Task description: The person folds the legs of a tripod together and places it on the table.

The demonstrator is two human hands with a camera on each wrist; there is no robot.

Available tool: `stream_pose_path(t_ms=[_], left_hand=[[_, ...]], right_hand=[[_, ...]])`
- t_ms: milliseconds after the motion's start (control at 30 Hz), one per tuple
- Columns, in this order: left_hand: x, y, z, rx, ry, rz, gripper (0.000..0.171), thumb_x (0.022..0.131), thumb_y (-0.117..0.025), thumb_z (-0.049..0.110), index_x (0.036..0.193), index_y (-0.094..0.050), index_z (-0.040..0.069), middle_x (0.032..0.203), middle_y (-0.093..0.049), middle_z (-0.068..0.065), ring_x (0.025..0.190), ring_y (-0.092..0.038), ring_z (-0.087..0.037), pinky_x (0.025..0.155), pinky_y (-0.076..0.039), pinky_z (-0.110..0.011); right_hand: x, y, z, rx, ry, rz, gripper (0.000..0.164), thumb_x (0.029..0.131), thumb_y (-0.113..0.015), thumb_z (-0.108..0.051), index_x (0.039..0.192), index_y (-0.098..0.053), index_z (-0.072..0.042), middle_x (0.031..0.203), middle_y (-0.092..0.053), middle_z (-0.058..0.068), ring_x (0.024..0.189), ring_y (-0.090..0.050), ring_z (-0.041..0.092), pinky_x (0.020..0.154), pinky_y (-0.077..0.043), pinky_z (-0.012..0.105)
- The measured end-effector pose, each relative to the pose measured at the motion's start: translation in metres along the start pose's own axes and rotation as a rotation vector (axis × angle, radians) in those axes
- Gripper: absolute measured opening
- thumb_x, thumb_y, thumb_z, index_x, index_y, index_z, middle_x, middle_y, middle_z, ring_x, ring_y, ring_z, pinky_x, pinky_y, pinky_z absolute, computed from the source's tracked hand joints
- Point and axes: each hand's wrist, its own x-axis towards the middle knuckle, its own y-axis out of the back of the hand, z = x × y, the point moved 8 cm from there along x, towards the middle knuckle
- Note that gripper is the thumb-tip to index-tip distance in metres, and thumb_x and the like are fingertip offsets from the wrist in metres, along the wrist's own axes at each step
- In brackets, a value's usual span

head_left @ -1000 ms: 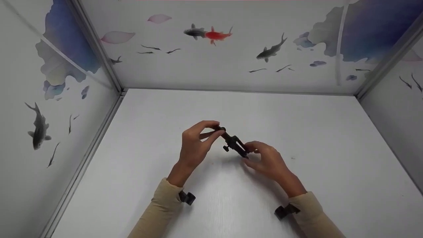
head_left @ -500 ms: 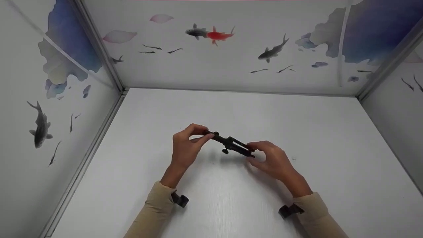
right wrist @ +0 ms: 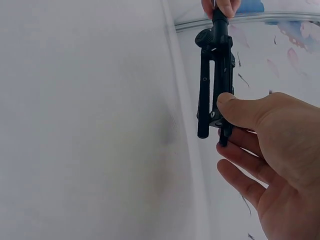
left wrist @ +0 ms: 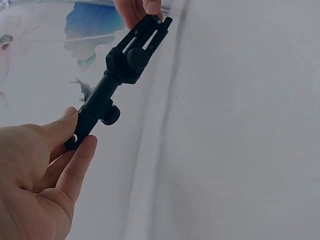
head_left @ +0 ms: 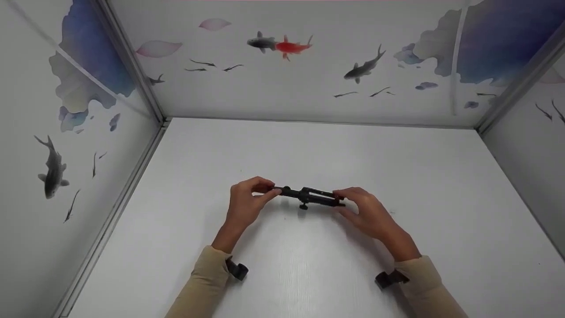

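A small black tripod (head_left: 303, 194) with folded legs is held between my two hands above the white table, lying nearly level in the head view. My left hand (head_left: 244, 204) pinches the end of its column between thumb and fingers. In the left wrist view, a small knob on the column and a larger ridged knob at the leg hub of the tripod (left wrist: 104, 91) are visible. My right hand (head_left: 370, 215) pinches the leg end, its thumb pressed on one leg of the tripod (right wrist: 223, 75) in the right wrist view. Another leg stands slightly apart there.
The white table (head_left: 309, 274) is bounded by a back wall (head_left: 304, 97) and a left side wall (head_left: 26, 247), both printed with fish and petals. A right wall (head_left: 534, 145) closes the other side. Dark wrist cameras sit at both cuffs.
The tripod has turned from a steep slant to nearly level. My left hand has moved left and down with the column end; my right hand has shifted slightly to the right.
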Motion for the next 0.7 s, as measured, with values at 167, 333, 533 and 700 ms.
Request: stream_pose_path(t_ms=[167, 333, 533, 700], left_hand=[[-0.002, -0.004, -0.009, 0.072, 0.054, -0.043, 0.022, 0.089, -0.091, 0.024, 0.105, -0.083, 0.012, 0.100, -0.083, 0.001, 0.092, -0.080, -0.015, 0.090, -0.066, -0.043], [-0.003, -0.009, -0.017, 0.108, 0.086, -0.078, 0.026, 0.090, -0.091, 0.025, 0.107, -0.083, 0.008, 0.100, -0.083, -0.001, 0.091, -0.080, -0.015, 0.090, -0.065, -0.039], [-0.004, -0.013, -0.023, 0.118, 0.092, -0.093, 0.022, 0.089, -0.092, 0.024, 0.105, -0.082, 0.011, 0.100, -0.083, -0.001, 0.090, -0.079, -0.013, 0.087, -0.066, -0.036], [-0.006, -0.014, -0.027, 0.126, 0.101, -0.104, 0.021, 0.090, -0.091, 0.023, 0.104, -0.082, 0.011, 0.100, -0.082, -0.002, 0.090, -0.079, -0.013, 0.087, -0.066, -0.035]], right_hand=[[-0.001, 0.000, 0.002, -0.013, 0.013, 0.004, 0.042, 0.099, -0.081, -0.017, 0.140, -0.072, -0.012, 0.134, -0.075, 0.006, 0.130, -0.069, 0.027, 0.108, -0.059, 0.049], [-0.001, 0.000, 0.003, -0.018, 0.018, 0.007, 0.041, 0.101, -0.080, -0.017, 0.140, -0.072, -0.011, 0.135, -0.074, 0.007, 0.131, -0.069, 0.028, 0.108, -0.059, 0.049], [-0.002, -0.003, 0.007, -0.016, -0.022, -0.020, 0.041, 0.101, -0.080, -0.018, 0.141, -0.071, -0.012, 0.135, -0.074, 0.007, 0.131, -0.068, 0.029, 0.108, -0.058, 0.051], [-0.004, -0.004, 0.008, -0.026, -0.046, -0.038, 0.041, 0.100, -0.081, -0.020, 0.140, -0.072, -0.014, 0.135, -0.074, 0.006, 0.130, -0.069, 0.029, 0.107, -0.058, 0.052]])
